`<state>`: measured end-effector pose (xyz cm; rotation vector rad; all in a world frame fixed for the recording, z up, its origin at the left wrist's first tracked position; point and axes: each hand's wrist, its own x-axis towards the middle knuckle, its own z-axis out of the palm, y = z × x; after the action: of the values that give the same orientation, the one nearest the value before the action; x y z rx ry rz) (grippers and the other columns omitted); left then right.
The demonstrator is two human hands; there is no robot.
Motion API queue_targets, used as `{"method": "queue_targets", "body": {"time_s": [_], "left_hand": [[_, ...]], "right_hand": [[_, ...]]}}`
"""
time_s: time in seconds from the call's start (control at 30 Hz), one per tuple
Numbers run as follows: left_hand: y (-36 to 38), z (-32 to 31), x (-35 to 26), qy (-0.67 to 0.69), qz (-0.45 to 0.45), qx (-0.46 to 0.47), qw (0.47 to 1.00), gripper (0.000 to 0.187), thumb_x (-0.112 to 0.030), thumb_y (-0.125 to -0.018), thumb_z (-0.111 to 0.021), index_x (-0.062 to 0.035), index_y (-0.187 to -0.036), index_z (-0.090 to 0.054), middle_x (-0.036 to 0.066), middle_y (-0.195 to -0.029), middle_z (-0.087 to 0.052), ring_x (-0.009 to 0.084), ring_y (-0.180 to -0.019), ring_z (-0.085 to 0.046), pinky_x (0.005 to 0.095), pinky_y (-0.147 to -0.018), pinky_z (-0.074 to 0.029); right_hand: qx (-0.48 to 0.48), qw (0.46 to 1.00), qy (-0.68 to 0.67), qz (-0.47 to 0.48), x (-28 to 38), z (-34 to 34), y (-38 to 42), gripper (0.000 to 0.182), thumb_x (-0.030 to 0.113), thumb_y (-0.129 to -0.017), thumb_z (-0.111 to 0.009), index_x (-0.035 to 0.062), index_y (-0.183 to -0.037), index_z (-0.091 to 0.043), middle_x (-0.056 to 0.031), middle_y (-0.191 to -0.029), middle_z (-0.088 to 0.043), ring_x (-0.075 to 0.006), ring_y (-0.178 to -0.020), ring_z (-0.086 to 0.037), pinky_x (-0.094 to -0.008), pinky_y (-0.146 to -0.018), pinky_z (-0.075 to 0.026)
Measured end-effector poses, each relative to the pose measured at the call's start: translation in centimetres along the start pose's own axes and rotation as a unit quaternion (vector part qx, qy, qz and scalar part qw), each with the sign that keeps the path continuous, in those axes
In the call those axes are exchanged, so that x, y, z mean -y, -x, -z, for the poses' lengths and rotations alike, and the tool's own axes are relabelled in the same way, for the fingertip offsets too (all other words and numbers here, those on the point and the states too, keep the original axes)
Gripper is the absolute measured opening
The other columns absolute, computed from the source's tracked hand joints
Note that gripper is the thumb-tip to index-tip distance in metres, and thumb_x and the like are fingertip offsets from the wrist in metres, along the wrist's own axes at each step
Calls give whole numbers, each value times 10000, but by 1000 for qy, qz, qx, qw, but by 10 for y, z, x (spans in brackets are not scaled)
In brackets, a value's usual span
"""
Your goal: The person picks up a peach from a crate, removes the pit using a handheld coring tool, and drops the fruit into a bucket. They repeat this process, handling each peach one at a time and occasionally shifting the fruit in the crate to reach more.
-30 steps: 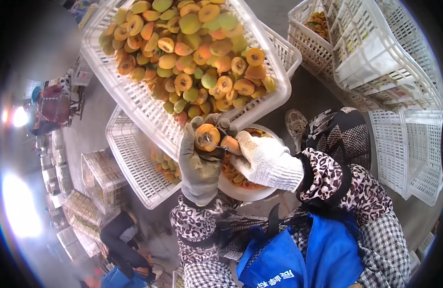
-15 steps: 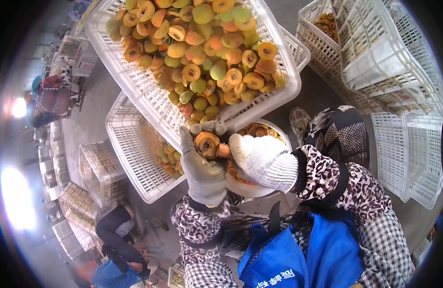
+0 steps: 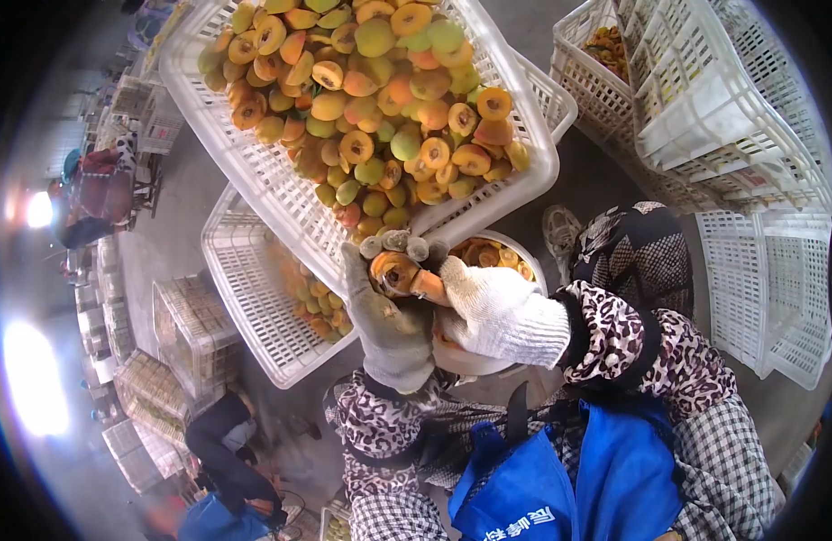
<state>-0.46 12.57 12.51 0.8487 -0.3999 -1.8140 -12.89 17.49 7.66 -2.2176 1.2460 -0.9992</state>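
Both gloved hands meet near the middle: the left hand (image 3: 389, 326), in a greyish, stained glove, cups a halved fruit with its fingers curled up around it, while the right hand (image 3: 495, 305), in a paler glove, is closed around a small tool held against that fruit.

Largest is the white fruit crate (image 3: 522, 187), just beyond the hands on the far side, tilted in view and heaped with orange and green fruit, many pieces cut open. Stacked white crates (image 3: 704, 99) stand to the far right. A lower crate (image 3: 245, 288) sits to the left, partly under the fruit crate, with more fruit at its right end. On the near side is the wearer's blue apron (image 3: 533, 482); at the near left, another person's dark trouser leg (image 3: 219, 437) shows. A white bucket (image 3: 468, 363) holding cut fruit stands below the right hand, partly hidden by it.

Smallest are the halved fruit (image 3: 392, 270), its cut face showing a dark hollow, and the tool (image 3: 430, 288), whose orange-brown handle points toward the right hand; its tip is hard to make out.
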Motion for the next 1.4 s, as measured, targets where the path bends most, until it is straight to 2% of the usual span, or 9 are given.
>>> {"method": "queue_targets", "body": {"time_s": [0.07, 0.5, 0.67, 0.87, 0.93, 1.07, 1.13, 1.33, 1.4], "left_hand": [[1, -4, 3, -27, -11, -24, 999, 321, -398, -1043, -353, -121, -976, -500, 59, -908, -585, 236, -875, -603, 391, -879, -513], [6, -10, 9, -161, -82, -31, 983, 360, -397, -1053, -345, -78, -988, -497, 61, -854, -554, 197, -844, -581, 351, -845, -502], [5, -1, 3, -282, -93, -36, 954, 448, -409, -1044, -351, -19, -929, -538, 116, -770, -607, 221, -680, -625, 344, -666, -540], [5, -7, 0, -289, -39, -72, 954, 431, -387, -1048, -322, -37, -915, -535, 108, -740, -612, 204, -682, -610, 344, -681, -526], [3, -6, 0, -276, -33, -65, 958, 428, -387, -1041, -338, -37, -894, -537, 99, -745, -606, 209, -688, -610, 343, -679, -526], [0, -6, -8, -65, -20, -10, 998, 350, -336, -1017, -478, -43, -830, -518, 83, -719, -552, 182, -706, -590, 349, -673, -538], [7, 3, -3, -378, -258, -6, 889, 208, -213, -985, -560, -60, -859, -498, 69, -707, -524, 165, -716, -593, 349, -734, -552], [8, 46, -30, -406, -65, 36, 911, 210, -152, -949, -612, 13, -1075, -586, 66, -805, -630, 160, -775, -629, 295, -750, -526], [6, 74, -9, -574, -180, 12, 799, 164, -118, -918, -638, 7, -1020, -613, 75, -822, -628, 188, -782, -630, 315, -763, -535]], "right_hand": [[19, 966, -147, -213, 14, 21, -11, 242, 154, -832, -633, -9, -963, -512, -174, -655, -601, -382, -616, -627, -448, -557, -504], [49, 984, -128, -111, -1, 12, -2, 242, 158, -834, -605, -20, -979, -531, -179, -724, -624, -354, -665, -637, -415, -587, -515], [284, 759, -516, -277, -2, 63, -23, 225, 213, -890, -537, 26, -994, -606, -213, -821, -652, -371, -709, -638, -388, -673, -520], [136, 944, -232, -192, 5, 38, -11, 218, 221, -892, -528, 30, -955, -615, -1, -693, -601, -161, -594, -597, -323, -545, -491], [335, 602, -631, -356, 1, 50, -14, 201, 222, -876, -563, 45, -953, -618, 5, -668, -583, -107, -539, -557, -259, -471, -443], [288, 597, -683, -308, 6, 30, -13, 203, 191, -841, -593, 43, -979, -611, 20, -659, -558, -53, -514, -509, -214, -436, -379], [214, 892, -380, -117, 0, 30, -14, 181, 216, -869, -563, 88, -987, -613, -116, -683, -617, -255, -604, -643, -384, -564, -494], [465, 869, 82, -144, -37, 13, 37, 218, 290, -883, -603, 100, -991, -617, -156, -833, -666, -335, -740, -673, -437, -621, -538], [523, 816, 117, -215, -47, 19, 44, 293, 339, -921, -566, 79, -1034, -640, -167, -949, -671, -302, -830, -679, -387, -710, -547]]}}
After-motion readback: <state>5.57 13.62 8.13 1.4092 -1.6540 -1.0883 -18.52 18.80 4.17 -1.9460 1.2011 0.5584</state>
